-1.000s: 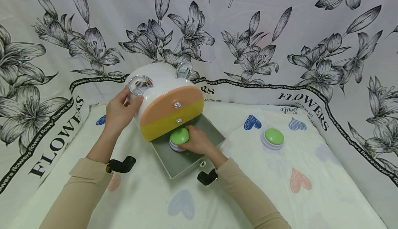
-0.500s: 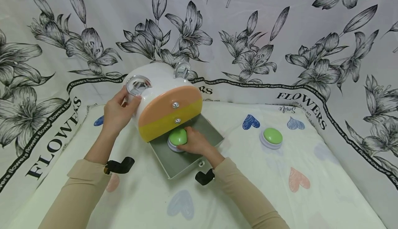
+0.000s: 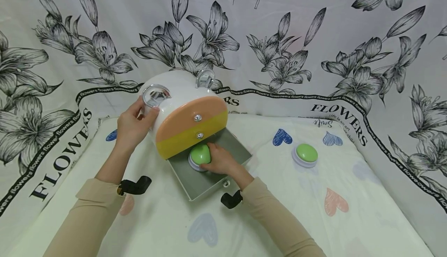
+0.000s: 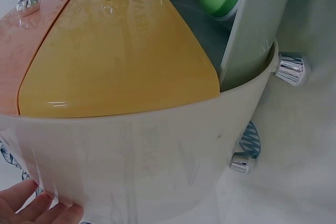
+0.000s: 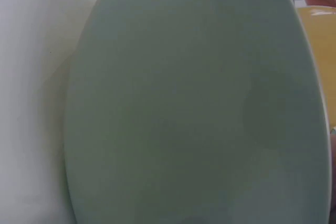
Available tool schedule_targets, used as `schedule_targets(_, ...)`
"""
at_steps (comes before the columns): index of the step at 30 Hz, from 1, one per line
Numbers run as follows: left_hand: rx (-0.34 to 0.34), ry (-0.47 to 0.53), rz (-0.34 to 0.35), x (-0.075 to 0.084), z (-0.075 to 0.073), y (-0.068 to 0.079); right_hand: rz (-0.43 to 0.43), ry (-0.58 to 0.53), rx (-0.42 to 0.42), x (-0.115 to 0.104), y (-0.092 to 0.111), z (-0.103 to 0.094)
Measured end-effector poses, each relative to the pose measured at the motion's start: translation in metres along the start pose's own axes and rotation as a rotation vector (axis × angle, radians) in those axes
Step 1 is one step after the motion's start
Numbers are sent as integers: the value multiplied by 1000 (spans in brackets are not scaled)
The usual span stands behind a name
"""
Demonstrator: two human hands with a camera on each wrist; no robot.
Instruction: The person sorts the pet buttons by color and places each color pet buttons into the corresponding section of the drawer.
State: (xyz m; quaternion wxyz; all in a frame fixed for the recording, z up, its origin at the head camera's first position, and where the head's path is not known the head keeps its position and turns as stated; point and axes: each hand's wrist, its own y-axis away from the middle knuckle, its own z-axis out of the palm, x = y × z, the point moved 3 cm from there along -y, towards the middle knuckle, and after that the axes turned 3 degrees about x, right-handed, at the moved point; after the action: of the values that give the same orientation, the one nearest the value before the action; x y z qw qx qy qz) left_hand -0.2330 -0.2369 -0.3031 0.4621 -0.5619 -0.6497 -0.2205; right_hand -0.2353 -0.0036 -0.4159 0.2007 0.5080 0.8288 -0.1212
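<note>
A white rounded drawer cabinet (image 3: 174, 82) has an orange drawer front (image 3: 190, 113) and a yellow drawer front (image 3: 181, 142). Its grey-green bottom drawer (image 3: 197, 187) is pulled out. Inside that drawer, my right hand (image 3: 221, 159) grips a round push button with a green dome and white base (image 3: 200, 154), thumb at its near side. My left hand (image 3: 134, 125) rests against the cabinet's left side, just below a silver ring (image 3: 156, 95). In the left wrist view, its fingertips (image 4: 68, 213) touch the white shell. The right wrist view is mostly filled by the drawer (image 5: 194, 98).
A second green-domed push button (image 3: 306, 154) sits on the heart-print cloth (image 3: 244, 226) to the right. Small silver knobs (image 3: 197, 118) stick out from the drawer fronts, and silver feet (image 4: 292, 68) from the cabinet's base. A floral curtain (image 3: 272, 1) hangs behind.
The whole head view has shifted slightly. Both hands, the cabinet and the gripped push button otherwise stay where they were.
</note>
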Motion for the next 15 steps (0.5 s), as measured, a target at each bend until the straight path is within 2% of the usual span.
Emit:
schedule_targets(6, -1, -4, -7, -1, 0, 0, 1, -36, 25, 2, 4, -7)
schedule_targets(10, -4, 1, -5, -1, 0, -1, -13, -66, 114, 8, 11, -18)
schedule_targets(15, -4, 1, 0, -2, 0, -1, -71, -90, 251, 18, 22, -32)
